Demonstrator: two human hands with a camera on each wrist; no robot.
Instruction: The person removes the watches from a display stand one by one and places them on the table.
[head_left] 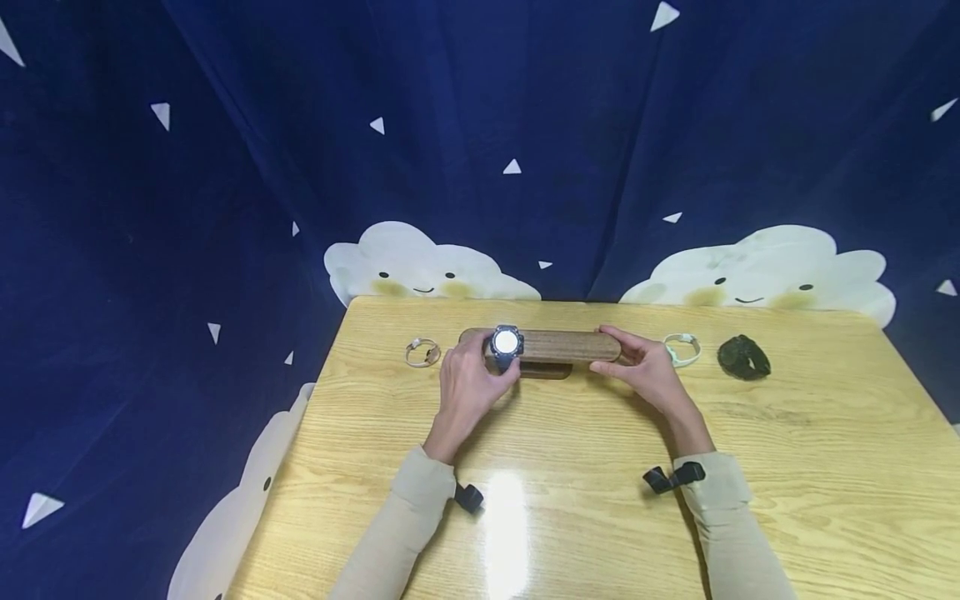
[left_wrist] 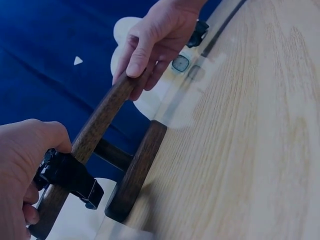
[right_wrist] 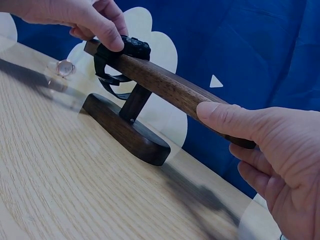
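A dark wooden T-shaped watch stand stands near the table's far edge, its long top bar above a short post and a rounded base. A black wristwatch hangs around the left part of the bar, its bright dial facing up. My left hand holds the watch and bar there, with the thumb right at the watch case in the right wrist view. At the bar's other end, my right hand grips the tip between thumb and fingers. The strap's lower end dangles below the bar.
Left of the stand lies a small watch with a thin band. A white-banded watch lies just beyond my right hand, and a dark green coiled band farther right. A blue curtain with clouds rises behind the wooden table.
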